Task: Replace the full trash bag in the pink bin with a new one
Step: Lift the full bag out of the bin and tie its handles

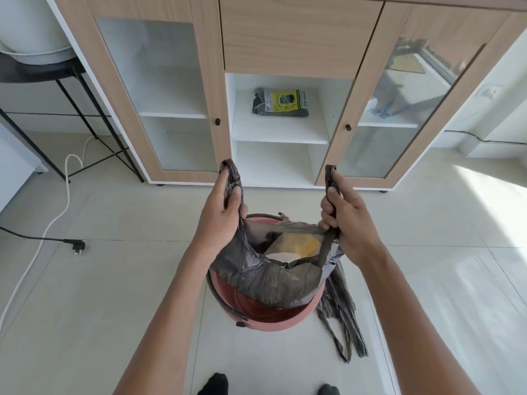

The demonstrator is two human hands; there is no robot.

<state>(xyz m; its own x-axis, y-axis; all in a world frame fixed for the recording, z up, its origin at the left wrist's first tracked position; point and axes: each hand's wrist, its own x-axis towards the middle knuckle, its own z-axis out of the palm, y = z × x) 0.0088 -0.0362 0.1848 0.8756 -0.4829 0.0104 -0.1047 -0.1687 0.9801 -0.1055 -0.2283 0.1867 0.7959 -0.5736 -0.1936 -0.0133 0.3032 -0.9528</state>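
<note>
The pink bin (273, 323) stands on the tiled floor in front of me. A dark grey full trash bag (273, 283) hangs partly lifted out of it, with yellow and white rubbish showing inside. My left hand (221, 218) grips the bag's left handle and my right hand (346, 220) grips the right handle, both held above the bin's rim. A flat, folded new trash bag (342, 317) lies on the floor to the right of the bin. A pack of bags (281, 102) with a yellow label rests on the open middle shelf of the cabinet.
A wood and white cabinet (285, 38) with two glass doors stands straight ahead. A black plug (77, 248) and a white cable (57, 218) lie on the floor at left, near a black metal stand (94, 124). My feet in dark socks (214, 384) are at the bottom.
</note>
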